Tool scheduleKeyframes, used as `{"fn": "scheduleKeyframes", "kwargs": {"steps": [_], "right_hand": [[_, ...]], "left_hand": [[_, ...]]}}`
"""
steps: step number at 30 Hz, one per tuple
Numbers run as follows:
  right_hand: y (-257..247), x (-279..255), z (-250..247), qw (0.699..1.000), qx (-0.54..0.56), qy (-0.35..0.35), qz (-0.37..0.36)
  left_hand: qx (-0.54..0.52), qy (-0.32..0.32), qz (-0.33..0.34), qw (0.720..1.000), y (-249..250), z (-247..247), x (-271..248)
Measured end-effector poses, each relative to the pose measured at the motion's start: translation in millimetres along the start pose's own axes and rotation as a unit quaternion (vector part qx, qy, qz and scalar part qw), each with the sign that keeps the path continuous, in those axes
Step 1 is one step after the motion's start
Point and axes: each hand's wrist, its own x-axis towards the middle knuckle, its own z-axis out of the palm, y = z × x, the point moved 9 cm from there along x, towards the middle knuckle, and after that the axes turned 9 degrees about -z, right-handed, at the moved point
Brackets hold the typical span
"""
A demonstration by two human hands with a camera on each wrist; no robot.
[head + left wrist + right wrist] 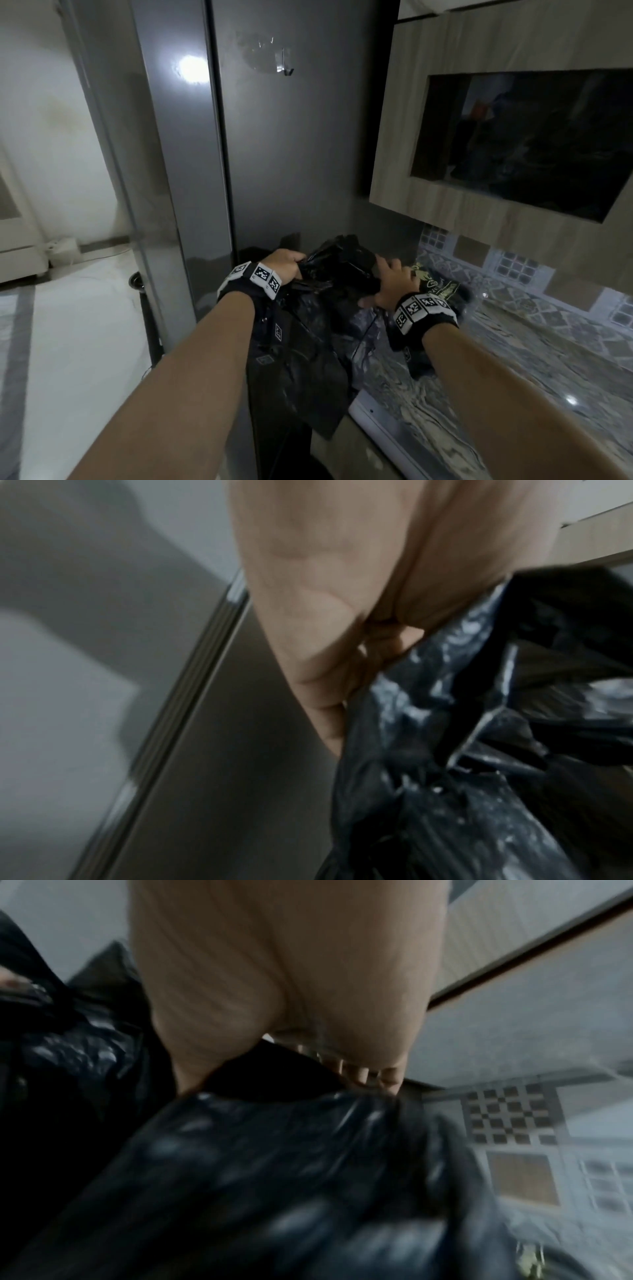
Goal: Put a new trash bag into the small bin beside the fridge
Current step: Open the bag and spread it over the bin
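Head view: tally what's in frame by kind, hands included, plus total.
Hands: 2, left hand and right hand, both gripping the bag.
Black trash bag: 1
Fridge: 1
Countertop: 1
Wall cabinet: 1
Hook on the fridge: 1
Total: 7

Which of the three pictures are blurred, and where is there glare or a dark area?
Head view: fairly sharp but dim, with a bright glare spot on the fridge; the black trash bag loses detail in shadow. Left wrist view: soft, the left hand and fridge edge are smeared. Right wrist view: most blurred, especially the bag under the right hand.
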Motion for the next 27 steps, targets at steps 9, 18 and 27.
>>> {"fn": "scheduleKeyframes", "kwargs": {"steps": [9,18,27], "right_hand": [[1.1,8.0,61.8,0.988,0.133,-0.071,-0.023],[-19.0,-18.4,135.3,0.98,0.151,-0.121,-0.049],[13.7,-35.6,256.2,0.973,0.164,-0.148,0.063]], "left_hand": [[0.08,0.095,-0.064,0.99,-80.5,1.1,12.7],[0.225,0.01,-0.073,0.971,-166.7,82.2,27.5],[0.048,-0.035,-0.15,0.987,-278.9,156.2,56.7]]}}
